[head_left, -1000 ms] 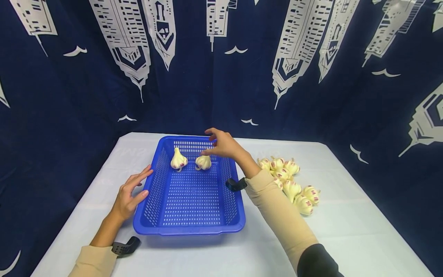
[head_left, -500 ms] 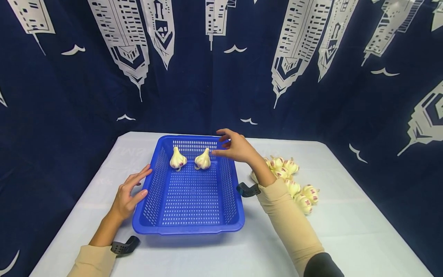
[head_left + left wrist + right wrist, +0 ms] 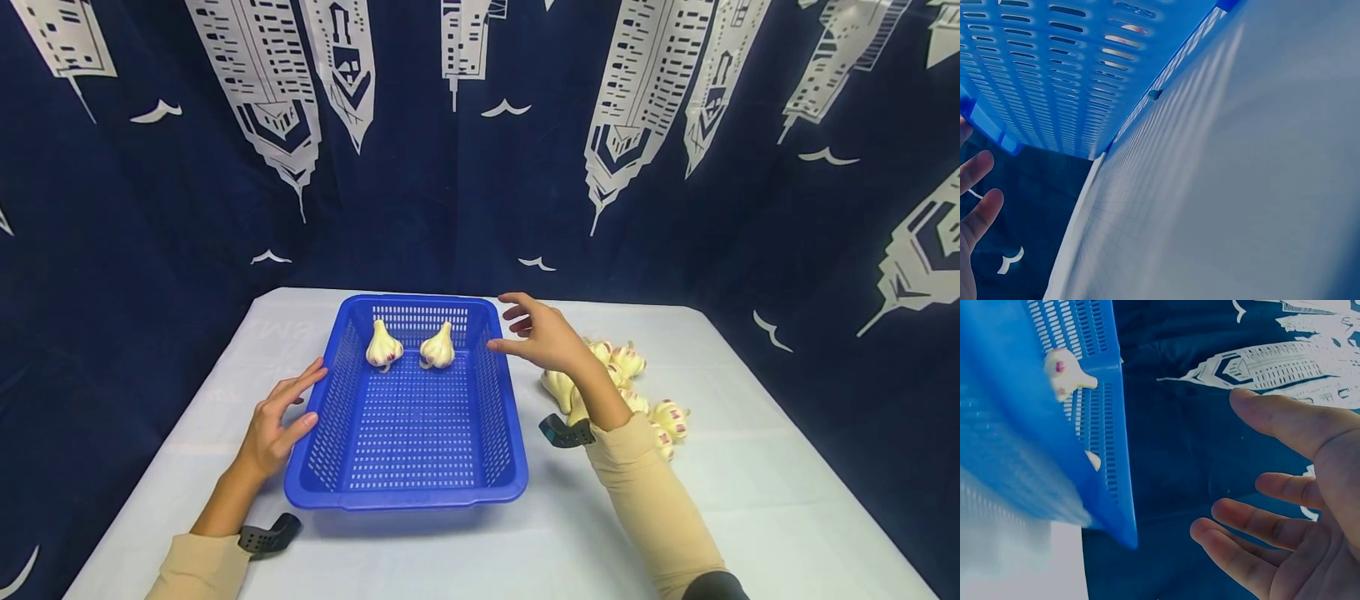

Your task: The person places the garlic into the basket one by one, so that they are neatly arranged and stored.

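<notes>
**Right grip bare at the basket's side, two bulbs of garlic within**

The right grip point(image 3: 543, 337) holds nothing; its fingers and thumb are spread apart, over or just beside the right rim of a blue basket point(image 3: 417, 425). Left of that grip, inside the basket's far end, are two garlic bulbs point(image 3: 438, 347), apart from each other, necks towards the far wall.

More bulbs, a loose pile point(image 3: 628, 361), lie to the right of the right grip on the white counter point(image 3: 757, 467), partly hidden by the forearm.

The left grip point(image 3: 272, 421) also holds nothing: its fingers extend to the basket's left rim, though exactly which touch is hard to tell. A dark strap point(image 3: 566, 431) sits below the right grip, at the wrist.
</notes>
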A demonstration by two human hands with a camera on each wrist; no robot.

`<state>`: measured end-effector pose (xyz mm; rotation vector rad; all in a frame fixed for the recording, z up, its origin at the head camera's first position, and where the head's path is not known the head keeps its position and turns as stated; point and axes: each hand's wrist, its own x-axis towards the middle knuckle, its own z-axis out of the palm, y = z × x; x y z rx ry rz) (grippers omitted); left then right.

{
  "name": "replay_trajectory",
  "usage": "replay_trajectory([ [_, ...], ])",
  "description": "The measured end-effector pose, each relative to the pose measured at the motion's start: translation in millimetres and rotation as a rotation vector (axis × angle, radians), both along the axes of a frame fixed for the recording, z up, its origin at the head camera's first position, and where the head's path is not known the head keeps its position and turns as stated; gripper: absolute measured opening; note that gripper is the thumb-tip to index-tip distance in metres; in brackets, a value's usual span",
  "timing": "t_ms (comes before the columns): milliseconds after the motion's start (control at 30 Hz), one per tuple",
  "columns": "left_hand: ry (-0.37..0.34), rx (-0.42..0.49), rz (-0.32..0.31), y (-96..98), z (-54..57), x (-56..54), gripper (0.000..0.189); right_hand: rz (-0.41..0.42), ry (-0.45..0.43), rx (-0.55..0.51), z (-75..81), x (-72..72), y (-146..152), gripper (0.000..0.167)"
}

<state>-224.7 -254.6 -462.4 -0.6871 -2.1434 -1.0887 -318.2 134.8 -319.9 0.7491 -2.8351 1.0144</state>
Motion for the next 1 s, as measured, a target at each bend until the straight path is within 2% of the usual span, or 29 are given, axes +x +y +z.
replay_trajectory([
  [267,0.014,0.007,-0.015,-1.0,-2.0,-3.4,0.058,-0.036,0.025,-0.013,-11.6,3.0,24,0.075],
  [633,0.034,0.025,-0.035,0.9,-1.1,-1.8,0.058,-0.048,0.027,-0.009,-32.2,-1.2,52,0.055],
  [1000,0.036,0.018,-0.027,1.2,-0.6,-1.3,0.058,-0.075,-0.003,-0.003,-51.9,-4.9,76,0.054],
])
